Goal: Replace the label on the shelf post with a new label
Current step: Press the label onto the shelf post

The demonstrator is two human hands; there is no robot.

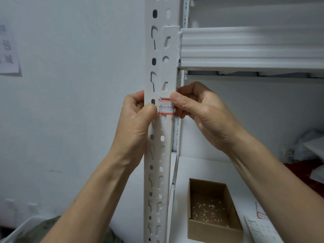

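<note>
Label (166,107): a small white sticker with red bands along its top and bottom edges and blue handwriting is seen on the front face of the shelf post (162,71), just below the end plate of the shelf beam (250,48); whether it is the old one or the new one cannot be told
Long axis: the label is laid across the post, left to right; the post itself runs upright
Left hand (138,118): closed into a loose fist at the post's left edge; the thumb is pressed on the label's left end
Right hand (196,109): curled at the post's right edge; the thumb tip is laid over the label's right end, with the fingers tucked behind the corner
Grip state: both hands are closed, each touching one end of the label
Deciding relation: the label is held between the two thumbs, neither hand nearer; any peel or press is judged to run along the short horizontal span
Cardboard box (213,210): open on the lower shelf, with small scraps in it
</note>
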